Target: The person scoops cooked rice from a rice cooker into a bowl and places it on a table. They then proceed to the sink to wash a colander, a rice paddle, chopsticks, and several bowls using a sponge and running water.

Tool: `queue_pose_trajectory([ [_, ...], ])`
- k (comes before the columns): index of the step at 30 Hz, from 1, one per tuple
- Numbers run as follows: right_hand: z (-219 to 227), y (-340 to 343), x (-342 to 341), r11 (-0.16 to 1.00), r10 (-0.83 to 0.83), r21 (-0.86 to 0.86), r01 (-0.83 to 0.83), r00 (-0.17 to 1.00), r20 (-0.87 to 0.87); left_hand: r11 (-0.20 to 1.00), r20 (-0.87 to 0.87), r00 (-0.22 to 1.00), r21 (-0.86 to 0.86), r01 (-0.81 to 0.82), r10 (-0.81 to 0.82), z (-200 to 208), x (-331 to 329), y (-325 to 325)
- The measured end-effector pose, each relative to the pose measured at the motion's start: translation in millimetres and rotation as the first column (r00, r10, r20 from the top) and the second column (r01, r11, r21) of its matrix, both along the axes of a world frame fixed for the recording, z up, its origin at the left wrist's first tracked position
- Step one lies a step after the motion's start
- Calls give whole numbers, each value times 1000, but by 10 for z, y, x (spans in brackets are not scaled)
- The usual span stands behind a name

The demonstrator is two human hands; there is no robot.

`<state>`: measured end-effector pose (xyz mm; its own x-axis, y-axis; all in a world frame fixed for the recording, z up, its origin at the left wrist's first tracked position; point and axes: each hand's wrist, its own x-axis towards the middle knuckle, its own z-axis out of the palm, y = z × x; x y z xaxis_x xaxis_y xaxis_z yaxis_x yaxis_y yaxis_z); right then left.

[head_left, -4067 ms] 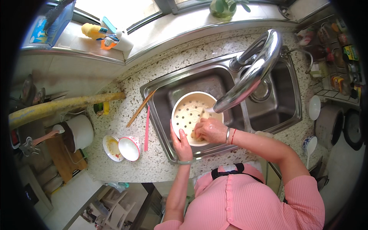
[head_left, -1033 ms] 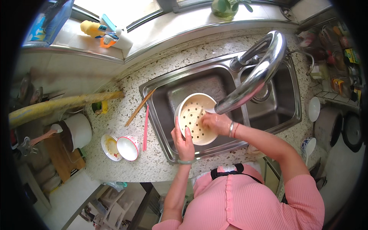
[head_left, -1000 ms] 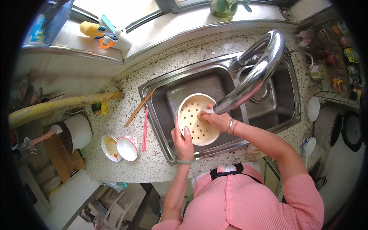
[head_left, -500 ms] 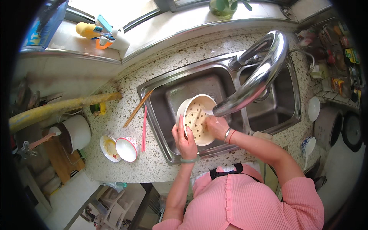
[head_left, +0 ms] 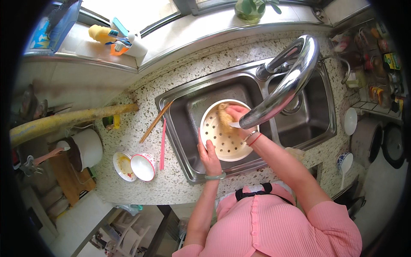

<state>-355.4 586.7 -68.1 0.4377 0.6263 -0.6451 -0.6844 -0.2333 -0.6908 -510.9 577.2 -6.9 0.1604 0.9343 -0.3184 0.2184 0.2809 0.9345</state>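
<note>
A round cream steamer basket (head_left: 220,147) with holes in its bottom is held tilted over the large left sink basin (head_left: 192,109), its inside facing up. My left hand (head_left: 209,157), a bangle on its wrist, grips the basket's near-left rim, thumb inside and fingers round the outer wall. Inside the basket, my right hand (head_left: 238,115) is closed on a tan, fibrous loofah scrubber (head_left: 224,120), pressed against the upper part of the bottom. Above that hand the spout of the chrome faucet (head_left: 280,105) ends, with a short pale stream at its mouth, and hides part of the fingers.
Left of the sink lie brown chopsticks (head_left: 155,123) and pink chopsticks (head_left: 162,145). A stained bowl (head_left: 123,166) and a red-rimmed bowl (head_left: 142,167) stand beside them. The smaller basin (head_left: 314,109) is at right, a bowl with a white spoon (head_left: 344,165) beyond it.
The basket has turned to face upward more and sits slightly to the right. My right hand has moved up inside it, and the loofah scrubber now shows.
</note>
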Motion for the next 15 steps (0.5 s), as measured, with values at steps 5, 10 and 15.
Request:
queue_pose_trajectory([
  [5,-17,-115,-65,960,273,-157,-231,662,698,989,-137,981,34,144,-138,-73,69,-78],
  [10,200,-46,-433,881,318,30,-472,638,701,980,-152,985,168,111,-86,-63,38,-49],
  [15,378,-406,-234,421,642,-53,-906,256,723,949,-298,945,234,212,-138,30,-125,155],
])
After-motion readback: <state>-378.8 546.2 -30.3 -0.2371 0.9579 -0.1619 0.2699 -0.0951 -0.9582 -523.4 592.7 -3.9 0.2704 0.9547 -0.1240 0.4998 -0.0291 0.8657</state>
